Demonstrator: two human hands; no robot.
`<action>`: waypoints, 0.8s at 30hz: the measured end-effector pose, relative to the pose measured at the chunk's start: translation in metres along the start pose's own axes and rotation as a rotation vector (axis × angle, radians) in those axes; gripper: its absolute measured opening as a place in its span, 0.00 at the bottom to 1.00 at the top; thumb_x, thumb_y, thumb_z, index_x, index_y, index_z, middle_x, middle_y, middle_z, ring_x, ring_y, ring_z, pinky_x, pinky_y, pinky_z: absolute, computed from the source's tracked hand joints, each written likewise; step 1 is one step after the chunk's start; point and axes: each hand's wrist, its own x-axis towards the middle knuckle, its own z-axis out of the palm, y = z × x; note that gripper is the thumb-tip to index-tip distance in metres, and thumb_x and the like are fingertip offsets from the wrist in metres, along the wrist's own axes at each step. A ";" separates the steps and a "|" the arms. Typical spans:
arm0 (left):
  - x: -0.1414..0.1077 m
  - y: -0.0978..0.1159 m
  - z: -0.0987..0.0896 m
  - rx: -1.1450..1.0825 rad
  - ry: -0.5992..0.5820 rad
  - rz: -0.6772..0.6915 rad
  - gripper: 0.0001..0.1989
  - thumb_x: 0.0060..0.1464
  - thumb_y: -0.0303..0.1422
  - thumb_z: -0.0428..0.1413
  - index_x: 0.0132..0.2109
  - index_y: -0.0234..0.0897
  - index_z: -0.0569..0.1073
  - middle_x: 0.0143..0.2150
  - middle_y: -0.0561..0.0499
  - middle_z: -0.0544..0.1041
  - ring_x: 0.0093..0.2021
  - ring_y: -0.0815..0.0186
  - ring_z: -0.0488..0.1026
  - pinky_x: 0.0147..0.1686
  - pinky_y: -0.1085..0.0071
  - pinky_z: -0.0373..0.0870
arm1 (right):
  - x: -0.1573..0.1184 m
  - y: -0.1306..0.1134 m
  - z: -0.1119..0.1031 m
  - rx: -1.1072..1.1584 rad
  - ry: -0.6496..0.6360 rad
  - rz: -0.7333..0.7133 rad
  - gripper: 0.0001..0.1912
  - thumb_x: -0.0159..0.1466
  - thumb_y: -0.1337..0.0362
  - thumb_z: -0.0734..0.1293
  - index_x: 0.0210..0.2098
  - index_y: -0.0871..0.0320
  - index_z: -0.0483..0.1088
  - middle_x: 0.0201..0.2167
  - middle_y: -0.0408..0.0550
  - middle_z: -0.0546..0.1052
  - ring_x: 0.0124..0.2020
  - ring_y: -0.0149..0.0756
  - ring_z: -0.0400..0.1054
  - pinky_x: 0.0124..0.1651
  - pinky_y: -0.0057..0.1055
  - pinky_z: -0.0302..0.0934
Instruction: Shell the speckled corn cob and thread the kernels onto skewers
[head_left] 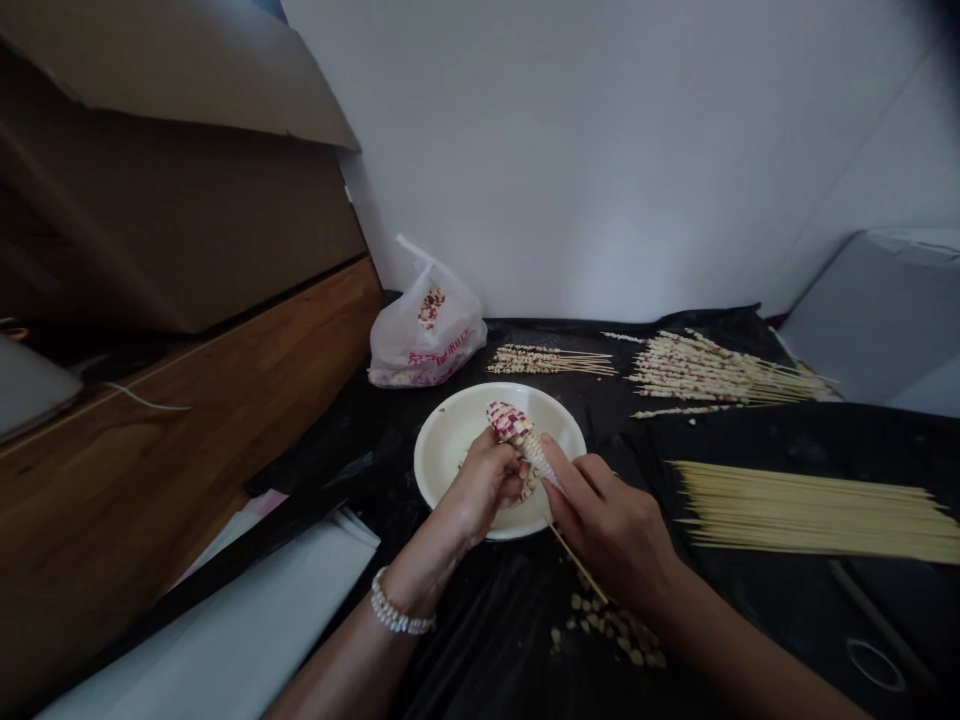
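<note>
A corn cob (510,422) with white and purple kernels is tilted above a cream bowl (429,450). Kernels still cover its far end, while its near part looks pale and stripped. My left hand (487,480) is closed around the cob's left side, its fingers curled beneath. On the right side, my right hand (611,510) grips the near part, thumb along it. A thin wooden stick (576,560) points down and right from below the cob; whether the cob or my right hand holds it is hidden. Loose kernels lie in the bowl, partly covered by my hands.
Behind the bowl stands a white plastic bag (427,335). Kernel-threaded skewers form a small bunch (551,360) and a larger pile (697,368). Bare skewers (810,508) lie at right, loose kernels (615,630) in front. Cardboard boxes (180,210) stand left, a white wall (600,150) behind.
</note>
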 end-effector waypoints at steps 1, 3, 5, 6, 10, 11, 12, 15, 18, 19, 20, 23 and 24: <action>0.000 0.001 -0.001 -0.011 -0.033 -0.006 0.10 0.35 0.27 0.53 0.29 0.39 0.61 0.17 0.62 0.57 0.15 0.79 0.43 0.17 0.77 0.39 | 0.000 0.000 0.000 0.006 -0.002 0.006 0.20 0.73 0.65 0.59 0.62 0.64 0.66 0.29 0.46 0.75 0.24 0.32 0.69 0.24 0.30 0.58; -0.001 0.003 -0.002 -0.025 -0.092 -0.027 0.07 0.40 0.32 0.54 0.27 0.38 0.61 0.17 0.61 0.56 0.15 0.79 0.42 0.17 0.77 0.37 | 0.001 0.001 -0.001 0.002 0.000 0.003 0.20 0.73 0.65 0.59 0.62 0.64 0.67 0.29 0.46 0.75 0.24 0.32 0.70 0.24 0.30 0.59; -0.002 0.005 -0.002 -0.016 -0.101 -0.041 0.10 0.45 0.36 0.55 0.27 0.38 0.61 0.17 0.62 0.54 0.15 0.79 0.42 0.17 0.76 0.37 | 0.001 0.001 -0.001 -0.014 0.003 -0.004 0.20 0.73 0.65 0.60 0.62 0.64 0.67 0.29 0.45 0.75 0.24 0.32 0.69 0.24 0.31 0.58; -0.003 0.005 -0.002 -0.009 -0.089 -0.045 0.10 0.45 0.37 0.55 0.27 0.38 0.61 0.17 0.61 0.55 0.15 0.79 0.43 0.17 0.76 0.37 | 0.001 0.001 -0.001 -0.022 0.005 -0.013 0.20 0.73 0.65 0.60 0.62 0.64 0.66 0.29 0.45 0.75 0.24 0.33 0.69 0.24 0.31 0.58; -0.003 0.002 0.000 0.006 -0.014 -0.035 0.10 0.41 0.31 0.55 0.31 0.39 0.60 0.19 0.61 0.59 0.15 0.79 0.45 0.17 0.77 0.38 | 0.001 0.000 -0.001 -0.026 0.009 -0.034 0.20 0.72 0.66 0.61 0.62 0.64 0.67 0.28 0.45 0.74 0.24 0.33 0.69 0.25 0.31 0.59; -0.002 0.000 0.001 0.013 0.005 -0.023 0.10 0.40 0.29 0.54 0.31 0.39 0.60 0.19 0.62 0.59 0.15 0.79 0.45 0.17 0.77 0.39 | 0.001 0.000 -0.001 -0.020 0.006 -0.028 0.20 0.72 0.66 0.61 0.61 0.64 0.67 0.28 0.45 0.74 0.24 0.33 0.69 0.25 0.31 0.58; -0.002 -0.001 0.001 0.022 0.020 -0.009 0.11 0.40 0.28 0.54 0.32 0.39 0.60 0.18 0.62 0.58 0.15 0.79 0.45 0.17 0.77 0.40 | 0.001 0.000 -0.002 -0.012 0.002 -0.021 0.20 0.72 0.66 0.61 0.61 0.65 0.68 0.28 0.45 0.74 0.24 0.33 0.69 0.25 0.31 0.58; -0.001 -0.002 0.001 0.023 0.025 0.011 0.12 0.39 0.26 0.55 0.32 0.40 0.60 0.17 0.64 0.54 0.15 0.78 0.45 0.17 0.78 0.41 | 0.002 0.000 -0.003 0.000 0.008 -0.004 0.19 0.72 0.65 0.61 0.60 0.65 0.69 0.29 0.46 0.75 0.24 0.32 0.70 0.25 0.31 0.57; -0.002 0.001 0.000 -0.023 -0.047 -0.007 0.11 0.42 0.30 0.57 0.32 0.39 0.61 0.18 0.63 0.56 0.16 0.79 0.44 0.17 0.78 0.39 | 0.004 0.001 -0.004 -0.020 0.024 -0.006 0.18 0.72 0.65 0.61 0.58 0.64 0.71 0.29 0.46 0.75 0.25 0.33 0.70 0.26 0.31 0.57; -0.002 0.002 -0.001 -0.034 -0.067 -0.009 0.10 0.44 0.32 0.57 0.31 0.38 0.61 0.18 0.62 0.57 0.16 0.80 0.44 0.17 0.78 0.38 | 0.004 0.001 -0.004 -0.023 0.025 -0.005 0.18 0.72 0.65 0.61 0.58 0.64 0.71 0.29 0.46 0.76 0.25 0.34 0.70 0.26 0.31 0.58; -0.003 0.002 -0.002 -0.042 -0.076 -0.006 0.11 0.45 0.34 0.58 0.31 0.38 0.61 0.19 0.62 0.58 0.16 0.80 0.44 0.16 0.78 0.38 | 0.004 0.001 -0.004 -0.016 0.022 0.000 0.18 0.72 0.65 0.61 0.58 0.63 0.71 0.30 0.47 0.76 0.25 0.34 0.70 0.26 0.31 0.58; -0.001 0.002 -0.004 -0.082 -0.055 0.019 0.10 0.43 0.30 0.57 0.32 0.38 0.62 0.19 0.62 0.58 0.15 0.80 0.44 0.16 0.79 0.38 | 0.004 -0.001 -0.004 0.114 0.012 0.065 0.21 0.70 0.66 0.62 0.61 0.64 0.68 0.34 0.49 0.77 0.29 0.35 0.72 0.30 0.30 0.63; 0.000 0.002 -0.005 -0.102 -0.047 0.029 0.10 0.42 0.28 0.57 0.32 0.38 0.62 0.19 0.62 0.59 0.15 0.80 0.43 0.15 0.79 0.38 | 0.004 -0.001 -0.003 0.184 0.011 0.096 0.22 0.70 0.66 0.62 0.62 0.65 0.66 0.36 0.51 0.77 0.31 0.36 0.73 0.32 0.30 0.65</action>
